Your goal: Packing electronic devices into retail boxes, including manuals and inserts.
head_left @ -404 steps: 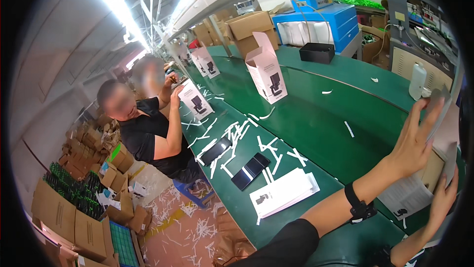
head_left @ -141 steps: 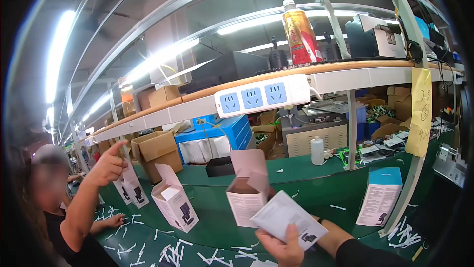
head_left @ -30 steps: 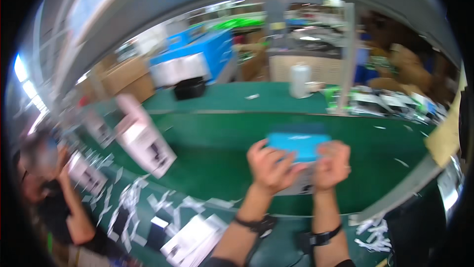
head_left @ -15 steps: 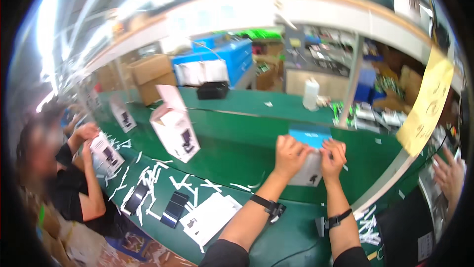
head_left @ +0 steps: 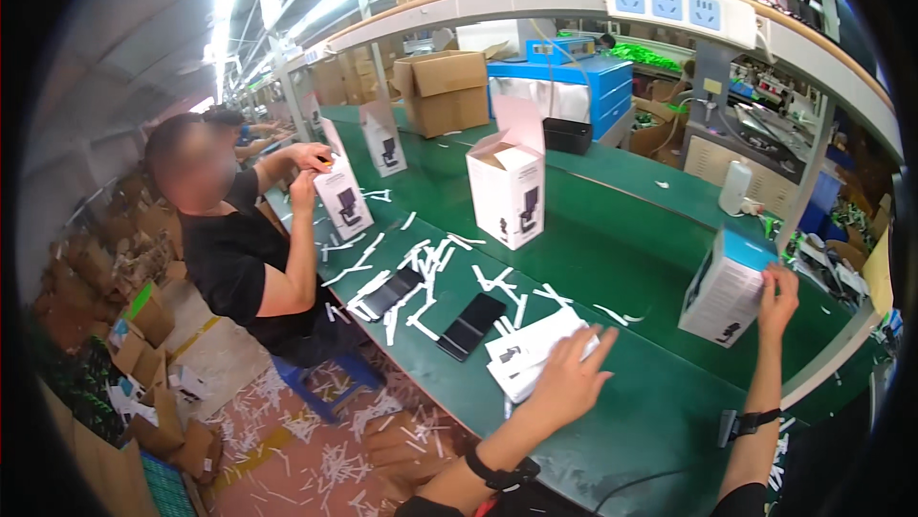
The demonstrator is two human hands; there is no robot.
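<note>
My left hand [head_left: 572,378] is open, its fingers stretched over the right side of a stack of white printed leaflets [head_left: 521,350]. Whether the fingertips touch the paper I cannot tell. Over on the right, my right hand [head_left: 779,297] grips the right edge of a white carton [head_left: 712,302] with a blue top, which stands upright on the green table. Left of the leaflets lie a black flat panel [head_left: 470,326] and a second dark panel [head_left: 394,289]. Farther back stands a white carton [head_left: 507,192] with its lid flap raised.
White paper strips [head_left: 435,264] litter the green table [head_left: 612,268]. A co-worker [head_left: 244,230] at the left handles another white carton [head_left: 342,197]. Behind are a brown cardboard box [head_left: 440,91], a black tray [head_left: 567,135] and a white bottle [head_left: 734,187]. A post [head_left: 813,177] rises at the right.
The view has swung left. My left hand has let go of the blue-topped carton and moved left to the leaflets; my right hand stays at the carton, now on its right edge.
</note>
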